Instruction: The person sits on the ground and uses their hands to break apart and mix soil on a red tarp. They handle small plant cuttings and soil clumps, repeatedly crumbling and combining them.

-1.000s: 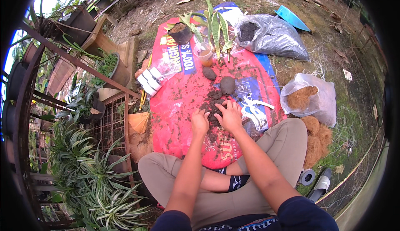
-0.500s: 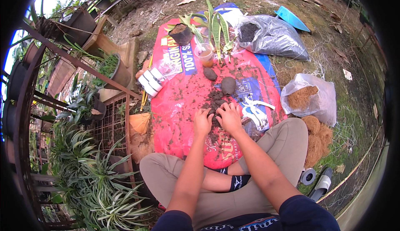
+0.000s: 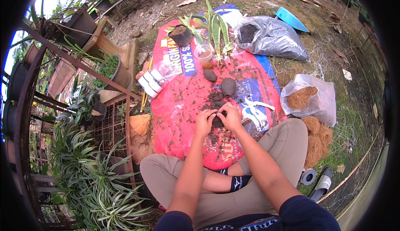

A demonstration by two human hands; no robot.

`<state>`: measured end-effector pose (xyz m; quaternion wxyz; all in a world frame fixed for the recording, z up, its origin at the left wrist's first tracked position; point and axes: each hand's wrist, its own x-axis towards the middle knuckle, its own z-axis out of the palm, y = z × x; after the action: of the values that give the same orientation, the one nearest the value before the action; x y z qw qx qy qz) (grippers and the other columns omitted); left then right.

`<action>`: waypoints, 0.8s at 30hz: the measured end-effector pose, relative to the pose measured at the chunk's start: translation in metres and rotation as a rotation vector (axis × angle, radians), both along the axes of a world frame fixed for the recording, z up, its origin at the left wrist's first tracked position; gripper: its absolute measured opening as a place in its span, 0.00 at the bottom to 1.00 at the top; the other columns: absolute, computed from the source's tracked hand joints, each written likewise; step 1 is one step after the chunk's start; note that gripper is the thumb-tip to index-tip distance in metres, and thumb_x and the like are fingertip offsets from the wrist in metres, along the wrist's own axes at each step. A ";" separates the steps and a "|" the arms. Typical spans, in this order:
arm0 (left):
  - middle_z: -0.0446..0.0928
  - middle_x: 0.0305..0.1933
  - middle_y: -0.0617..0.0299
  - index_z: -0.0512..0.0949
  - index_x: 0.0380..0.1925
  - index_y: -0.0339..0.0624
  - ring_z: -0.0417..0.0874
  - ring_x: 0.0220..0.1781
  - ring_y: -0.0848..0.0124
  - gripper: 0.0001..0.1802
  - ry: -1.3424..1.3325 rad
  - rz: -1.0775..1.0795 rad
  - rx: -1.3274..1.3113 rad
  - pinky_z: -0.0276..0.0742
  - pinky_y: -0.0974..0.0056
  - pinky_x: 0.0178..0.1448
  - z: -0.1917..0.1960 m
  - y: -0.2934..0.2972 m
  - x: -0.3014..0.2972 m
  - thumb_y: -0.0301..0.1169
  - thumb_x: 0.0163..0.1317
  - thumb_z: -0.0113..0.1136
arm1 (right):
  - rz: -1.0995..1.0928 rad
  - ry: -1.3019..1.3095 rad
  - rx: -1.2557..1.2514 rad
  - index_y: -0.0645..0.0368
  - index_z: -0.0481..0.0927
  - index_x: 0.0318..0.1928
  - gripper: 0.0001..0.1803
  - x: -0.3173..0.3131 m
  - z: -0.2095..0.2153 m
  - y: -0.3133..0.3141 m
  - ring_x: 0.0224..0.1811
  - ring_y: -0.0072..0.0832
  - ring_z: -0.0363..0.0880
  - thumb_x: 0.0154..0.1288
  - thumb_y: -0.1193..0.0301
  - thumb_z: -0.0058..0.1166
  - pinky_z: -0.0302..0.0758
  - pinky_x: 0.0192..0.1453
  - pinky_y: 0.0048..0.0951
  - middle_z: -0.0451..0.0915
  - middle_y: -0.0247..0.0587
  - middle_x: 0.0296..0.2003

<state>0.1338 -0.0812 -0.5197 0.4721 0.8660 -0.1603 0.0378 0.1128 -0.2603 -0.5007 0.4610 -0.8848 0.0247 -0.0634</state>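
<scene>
Over a heap of dark, damp soil [image 3: 215, 99] on the red plastic sheet [image 3: 175, 118], my left hand [image 3: 205, 120] and my right hand [image 3: 230, 116] meet at the fingertips. Fingers of both are curled and closed on dark soil, mostly hidden by the fingers themselves. Just beyond the heap lie two rounded soil balls, one [image 3: 228, 86] nearer and the other [image 3: 210, 75] farther to the left. White-handled pruning shears [image 3: 255, 111] rest right of my right hand. Cut snake plant leaves [image 3: 216, 33] lie toward the far edge, beside a plastic cup of brown liquid [image 3: 205, 57].
A small black pot [image 3: 181, 34] and white rolls [image 3: 150, 83] are at the left. To the right stand a bag of dark soil [image 3: 273, 39], a blue scoop [image 3: 291, 19], a bag of coconut fibre [image 3: 310, 98] and loose fibre bundles [image 3: 317, 139]. Potted plants [image 3: 100, 181] line the left.
My hands have lifted slightly from the soil and drawn together. Their fingertips, lower and apart before, now meet. The surrounding things stay where they were.
</scene>
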 end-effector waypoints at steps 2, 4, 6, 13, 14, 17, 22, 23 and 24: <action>0.88 0.52 0.50 0.89 0.53 0.39 0.89 0.54 0.55 0.13 0.047 0.017 -0.007 0.84 0.55 0.60 0.003 -0.002 -0.002 0.27 0.71 0.68 | 0.001 0.010 0.018 0.53 0.89 0.37 0.08 0.000 -0.002 -0.001 0.57 0.41 0.82 0.62 0.66 0.74 0.68 0.65 0.50 0.83 0.35 0.45; 0.88 0.48 0.50 0.89 0.51 0.39 0.88 0.52 0.52 0.11 0.031 0.028 0.004 0.83 0.53 0.59 0.007 -0.006 -0.002 0.26 0.70 0.68 | -0.013 0.015 0.044 0.53 0.90 0.37 0.07 0.001 -0.004 -0.003 0.57 0.39 0.83 0.63 0.66 0.74 0.68 0.65 0.50 0.84 0.35 0.44; 0.88 0.46 0.50 0.88 0.49 0.39 0.87 0.50 0.50 0.10 0.017 0.045 0.027 0.82 0.51 0.58 0.006 -0.005 -0.003 0.26 0.69 0.69 | -0.014 0.017 0.067 0.52 0.91 0.38 0.06 0.002 -0.005 -0.002 0.57 0.38 0.83 0.64 0.66 0.73 0.67 0.65 0.50 0.84 0.35 0.44; 0.87 0.43 0.49 0.87 0.45 0.36 0.86 0.48 0.51 0.10 0.008 0.149 0.055 0.81 0.50 0.57 -0.001 -0.004 -0.001 0.32 0.70 0.69 | -0.076 -0.046 -0.071 0.53 0.93 0.42 0.08 0.004 -0.008 0.000 0.53 0.38 0.84 0.70 0.63 0.69 0.69 0.63 0.48 0.84 0.35 0.43; 0.87 0.42 0.49 0.87 0.44 0.36 0.86 0.48 0.51 0.10 0.014 0.177 0.043 0.81 0.50 0.56 -0.001 -0.005 0.000 0.32 0.71 0.69 | -0.098 -0.089 -0.104 0.54 0.93 0.42 0.09 0.004 -0.008 0.000 0.51 0.38 0.84 0.71 0.63 0.69 0.69 0.61 0.47 0.84 0.35 0.42; 0.87 0.40 0.50 0.87 0.41 0.37 0.87 0.46 0.55 0.11 0.076 0.233 0.048 0.82 0.52 0.52 0.004 -0.004 0.001 0.35 0.70 0.71 | -0.163 -0.032 -0.104 0.53 0.93 0.45 0.10 0.005 -0.007 -0.004 0.53 0.39 0.83 0.72 0.62 0.68 0.68 0.64 0.49 0.84 0.36 0.44; 0.86 0.41 0.51 0.89 0.44 0.38 0.88 0.42 0.59 0.14 0.149 0.245 0.098 0.84 0.54 0.47 0.013 0.005 -0.001 0.37 0.67 0.75 | -0.056 -0.009 -0.300 0.47 0.92 0.55 0.18 -0.003 0.007 -0.006 0.60 0.38 0.78 0.67 0.58 0.71 0.67 0.68 0.47 0.82 0.33 0.51; 0.86 0.42 0.52 0.89 0.45 0.39 0.88 0.42 0.60 0.15 0.143 0.220 0.106 0.85 0.54 0.47 0.014 0.006 -0.002 0.37 0.66 0.76 | -0.010 -0.015 -0.354 0.46 0.91 0.57 0.20 -0.005 0.009 -0.006 0.61 0.39 0.77 0.66 0.57 0.72 0.67 0.68 0.47 0.82 0.32 0.52; 0.86 0.43 0.51 0.90 0.47 0.38 0.89 0.42 0.60 0.16 0.157 0.192 0.148 0.85 0.54 0.48 0.014 0.008 -0.003 0.37 0.64 0.78 | 0.042 0.019 -0.424 0.44 0.91 0.58 0.24 -0.007 0.012 -0.006 0.62 0.39 0.77 0.62 0.55 0.75 0.67 0.69 0.48 0.82 0.32 0.52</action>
<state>0.1309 -0.0735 -0.5059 0.4123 0.9101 -0.0416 0.0029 0.1060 -0.2662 -0.4892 0.2654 -0.9629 -0.0034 -0.0489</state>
